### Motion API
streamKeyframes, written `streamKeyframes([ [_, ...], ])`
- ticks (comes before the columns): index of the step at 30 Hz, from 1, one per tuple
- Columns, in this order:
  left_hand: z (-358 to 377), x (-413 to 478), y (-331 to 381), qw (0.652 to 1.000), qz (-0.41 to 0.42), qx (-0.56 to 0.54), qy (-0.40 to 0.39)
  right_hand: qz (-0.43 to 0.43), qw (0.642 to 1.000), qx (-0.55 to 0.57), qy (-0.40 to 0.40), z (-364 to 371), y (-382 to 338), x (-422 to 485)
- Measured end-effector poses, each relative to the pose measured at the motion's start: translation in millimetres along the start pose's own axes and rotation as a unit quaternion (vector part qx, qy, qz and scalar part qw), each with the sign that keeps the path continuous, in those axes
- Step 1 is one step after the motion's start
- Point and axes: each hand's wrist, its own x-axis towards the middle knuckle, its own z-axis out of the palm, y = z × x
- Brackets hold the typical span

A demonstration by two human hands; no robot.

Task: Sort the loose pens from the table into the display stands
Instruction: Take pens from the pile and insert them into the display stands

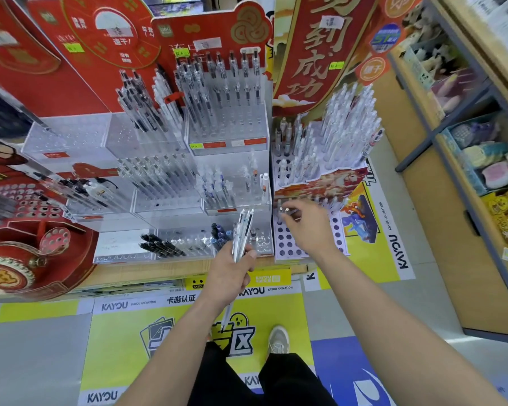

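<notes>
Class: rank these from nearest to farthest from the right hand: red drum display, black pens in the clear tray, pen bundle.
From the right hand:
1. Pen bundle, just left, held in the left hand.
2. Black pens, farther left, in the clear tray.
3. Red drum display, far left.

One left hand (232, 269), one right hand (308, 227), one held bundle of pens (243, 227), one shoe (278, 339)

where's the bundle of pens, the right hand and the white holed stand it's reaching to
bundle of pens (242, 230): head view, on the upper barrels
right hand (305, 227): head view, on the back of the hand
white holed stand (285, 245): head view, on its lower tier, between holes
</notes>
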Motion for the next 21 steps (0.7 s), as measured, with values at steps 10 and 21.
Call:
streamKeyframes([
  [10, -11, -9, -2, 1.000, 0.004, 0.010, 0.006, -0.021, 0.997, -0.036, 0.060, 14, -7, -1],
  [21, -61, -44, 41, 0.995, 0.083, -0.023, 0.044, -0.120, 0.991, 0.058, 0.028, -83, -124, -21],
])
